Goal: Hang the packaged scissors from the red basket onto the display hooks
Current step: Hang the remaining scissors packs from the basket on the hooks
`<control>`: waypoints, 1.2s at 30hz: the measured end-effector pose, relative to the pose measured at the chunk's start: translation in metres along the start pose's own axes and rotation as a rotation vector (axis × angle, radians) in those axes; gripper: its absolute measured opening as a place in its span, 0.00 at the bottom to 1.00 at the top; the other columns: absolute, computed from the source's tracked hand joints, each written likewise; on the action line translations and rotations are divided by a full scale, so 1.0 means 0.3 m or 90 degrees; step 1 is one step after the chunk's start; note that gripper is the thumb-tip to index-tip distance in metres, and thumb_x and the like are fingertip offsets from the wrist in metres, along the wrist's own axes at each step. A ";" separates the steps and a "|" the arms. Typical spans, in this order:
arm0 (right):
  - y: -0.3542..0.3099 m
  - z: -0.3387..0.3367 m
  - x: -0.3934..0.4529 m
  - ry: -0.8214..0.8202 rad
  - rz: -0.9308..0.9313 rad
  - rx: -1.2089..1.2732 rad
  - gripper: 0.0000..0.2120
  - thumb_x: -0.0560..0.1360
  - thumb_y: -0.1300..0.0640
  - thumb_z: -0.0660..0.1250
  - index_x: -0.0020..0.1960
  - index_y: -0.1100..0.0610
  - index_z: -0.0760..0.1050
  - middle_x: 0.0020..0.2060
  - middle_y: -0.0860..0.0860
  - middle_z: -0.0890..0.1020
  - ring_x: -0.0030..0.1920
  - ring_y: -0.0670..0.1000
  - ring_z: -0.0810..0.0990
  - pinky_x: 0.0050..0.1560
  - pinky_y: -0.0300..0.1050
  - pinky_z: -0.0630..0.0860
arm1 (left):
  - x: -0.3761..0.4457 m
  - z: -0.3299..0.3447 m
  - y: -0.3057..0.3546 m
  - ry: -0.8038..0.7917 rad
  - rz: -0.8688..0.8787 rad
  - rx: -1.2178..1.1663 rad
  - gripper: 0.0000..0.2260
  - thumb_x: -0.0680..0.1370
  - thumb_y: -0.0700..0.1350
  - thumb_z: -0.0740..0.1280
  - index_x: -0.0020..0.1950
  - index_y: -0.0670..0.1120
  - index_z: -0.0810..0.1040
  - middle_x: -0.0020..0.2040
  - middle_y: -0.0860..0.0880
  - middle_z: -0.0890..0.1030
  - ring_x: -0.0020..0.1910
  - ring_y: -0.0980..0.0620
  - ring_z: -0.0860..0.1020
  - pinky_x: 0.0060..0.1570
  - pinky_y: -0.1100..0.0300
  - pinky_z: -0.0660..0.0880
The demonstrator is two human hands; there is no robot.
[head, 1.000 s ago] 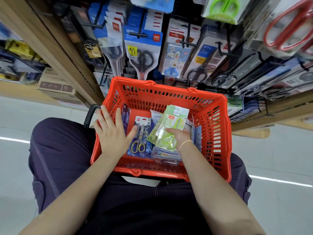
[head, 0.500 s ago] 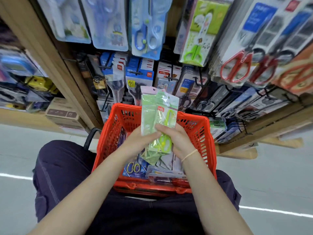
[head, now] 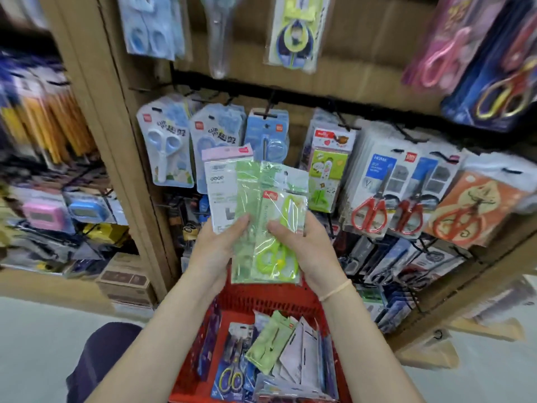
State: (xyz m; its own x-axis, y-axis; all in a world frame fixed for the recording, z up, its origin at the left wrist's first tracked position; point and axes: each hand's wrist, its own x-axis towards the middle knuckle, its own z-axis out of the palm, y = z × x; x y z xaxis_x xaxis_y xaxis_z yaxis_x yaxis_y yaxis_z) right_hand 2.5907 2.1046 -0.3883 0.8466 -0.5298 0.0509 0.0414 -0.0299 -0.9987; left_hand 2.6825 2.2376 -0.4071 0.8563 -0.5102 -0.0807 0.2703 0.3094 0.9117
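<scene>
Green packaged scissors (head: 274, 228) (fanned with a few more packs) held up at centre, above the red basket (head: 263, 298) at 6 o'clock. Gripped by left hand (head: 216, 245) and right hand (head: 305, 245), thumbs on front. Display hooks (head: 268, 107) at 12 o'clock, loaded.

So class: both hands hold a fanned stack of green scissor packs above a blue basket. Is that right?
Not quite. The head view shows the left hand and right hand holding the green scissor packs above a red basket, not a blue one.
</scene>
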 end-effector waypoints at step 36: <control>-0.938 0.669 0.705 0.094 -0.397 -0.159 0.14 0.81 0.55 0.65 0.53 0.68 0.77 0.39 0.55 0.77 0.39 0.52 0.74 0.41 0.46 0.71 | 0.229 -0.311 0.819 0.210 0.422 -0.010 0.07 0.77 0.48 0.75 0.49 0.53 0.78 0.50 0.46 0.82 0.52 0.44 0.82 0.63 0.35 0.76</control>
State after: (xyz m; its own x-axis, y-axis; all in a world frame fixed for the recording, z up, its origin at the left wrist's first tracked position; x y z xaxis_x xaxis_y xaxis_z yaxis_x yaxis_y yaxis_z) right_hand 2.8647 2.1710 -0.0971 0.6225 -0.4590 0.6338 0.3592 -0.5519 -0.7526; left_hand 2.8490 2.3535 -0.2261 0.9293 0.0545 0.3654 -0.3451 0.4807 0.8061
